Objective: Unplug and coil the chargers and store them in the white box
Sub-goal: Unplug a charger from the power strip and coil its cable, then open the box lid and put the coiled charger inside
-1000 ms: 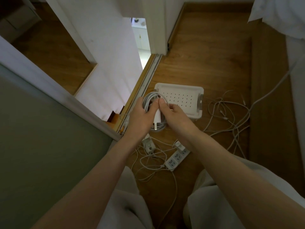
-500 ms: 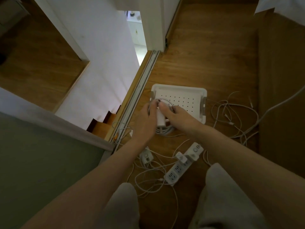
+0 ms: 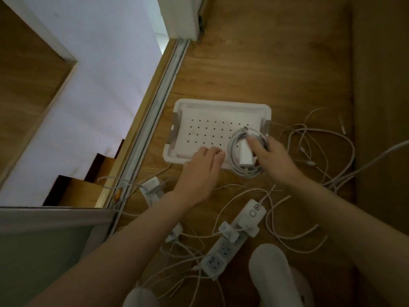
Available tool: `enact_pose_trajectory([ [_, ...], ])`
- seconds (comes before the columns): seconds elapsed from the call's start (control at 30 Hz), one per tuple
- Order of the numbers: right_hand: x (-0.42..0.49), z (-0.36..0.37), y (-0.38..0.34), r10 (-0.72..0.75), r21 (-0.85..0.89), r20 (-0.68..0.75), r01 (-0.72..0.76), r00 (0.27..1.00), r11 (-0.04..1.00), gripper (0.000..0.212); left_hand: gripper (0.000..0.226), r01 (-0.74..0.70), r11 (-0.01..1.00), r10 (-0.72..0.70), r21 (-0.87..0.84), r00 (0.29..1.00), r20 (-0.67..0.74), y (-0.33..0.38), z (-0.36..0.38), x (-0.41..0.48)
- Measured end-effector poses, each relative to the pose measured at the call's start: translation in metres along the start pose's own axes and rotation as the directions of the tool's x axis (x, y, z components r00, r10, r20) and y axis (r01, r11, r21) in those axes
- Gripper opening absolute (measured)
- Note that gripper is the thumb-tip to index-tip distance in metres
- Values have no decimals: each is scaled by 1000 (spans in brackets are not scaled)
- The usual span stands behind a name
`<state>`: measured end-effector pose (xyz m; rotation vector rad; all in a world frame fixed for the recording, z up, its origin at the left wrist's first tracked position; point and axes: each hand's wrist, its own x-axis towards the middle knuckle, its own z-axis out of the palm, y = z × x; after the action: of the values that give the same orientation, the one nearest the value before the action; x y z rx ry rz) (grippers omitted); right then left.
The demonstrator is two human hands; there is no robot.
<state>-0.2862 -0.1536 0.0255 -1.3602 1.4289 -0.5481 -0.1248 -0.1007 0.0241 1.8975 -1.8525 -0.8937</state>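
A white perforated box (image 3: 194, 107) lies on the wooden floor. My right hand (image 3: 274, 158) grips a coiled white charger (image 3: 244, 151), cable wound round its plug brick, over the box's near right corner. My left hand (image 3: 199, 171) hovers at the box's near rim, fingers loosely curled and holding nothing. A white power strip (image 3: 234, 238) lies nearer me with a small white plug (image 3: 229, 232) in it. Another white charger (image 3: 151, 189) lies left of the strip by the door track.
Loose white cables (image 3: 309, 151) tangle on the floor right of the box and around the strip. A sliding-door track (image 3: 159, 103) runs along the left, with stairs (image 3: 88, 187) below. A wooden panel (image 3: 380, 129) rises on the right. My knees are at the bottom.
My left hand let go of the coiled charger. My right hand carried the coil to the right, over the box's near right corner. The camera moved closer.
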Motion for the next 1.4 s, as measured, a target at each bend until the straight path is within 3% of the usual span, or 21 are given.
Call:
enact_pose_trajectory([
  [0.13, 30, -17, 36, 37, -143, -100, -51, 994, 988, 43, 43, 99, 986, -94, -135, 995, 43, -7, 29, 35],
  [0.23, 44, -6, 54, 85, -98, -138, -99, 987, 990, 37, 52, 226, 915, -182, -334, 971, 157, 2, 51, 57],
  [0.3, 51, 10, 61, 79, -78, -121, -89, 990, 993, 26, 46, 263, 886, -219, -383, 963, 154, 6, 65, 69],
  [0.37, 59, 25, 67, 74, -103, -93, -84, 993, 991, 18, 47, 268, 926, -262, -266, 963, 59, 2, 76, 80],
  [0.43, 64, 33, 72, 51, -189, -69, -63, 996, 980, 21, 51, 258, 966, -257, 17, 965, -45, -4, 82, 86],
  [0.47, 66, 34, 74, 28, -245, -62, -43, 998, 969, 24, 50, 244, 958, -234, 152, 969, -80, -6, 84, 87],
  [0.53, 65, 27, 76, -15, -373, -29, 3, 999, 928, 24, 46, 237, 934, -216, 267, 971, -104, -7, 86, 90],
  [0.6, 60, 14, 76, -62, -422, -6, 54, 998, 905, 26, 44, 240, 930, -216, 278, 970, -113, -6, 87, 92],
  [0.77, 69, -22, 70, -28, -332, -295, -75, 955, 940, 46, 47, 189, 975, -181, 121, 981, -75, -5, 76, 92],
  [0.83, 83, -26, 69, 76, -387, -228, -163, 971, 907, 52, 42, 175, 981, -166, 90, 982, -94, -13, 67, 90],
  [0.9, 92, -21, 65, 134, -465, -146, -187, 980, 865, 49, 39, 180, 965, -164, 190, 982, -94, -29, 58, 86],
  [1.0, 97, -11, 63, 106, -624, -100, -145, 989, 768, 42, 45, 105, 909, -122, 404, 992, 16, -55, 51, 75],
  [1.17, 104, -5, 73, 93, -807, -37, -85, 995, 585, 52, 55, 20, 865, -76, 501, 993, 91, -65, 54, 67],
  [1.4, 103, -24, 77, 134, -778, -59, -129, 989, 615, 63, 55, 6, 849, -55, 528, 996, 77, -55, 71, 62],
])
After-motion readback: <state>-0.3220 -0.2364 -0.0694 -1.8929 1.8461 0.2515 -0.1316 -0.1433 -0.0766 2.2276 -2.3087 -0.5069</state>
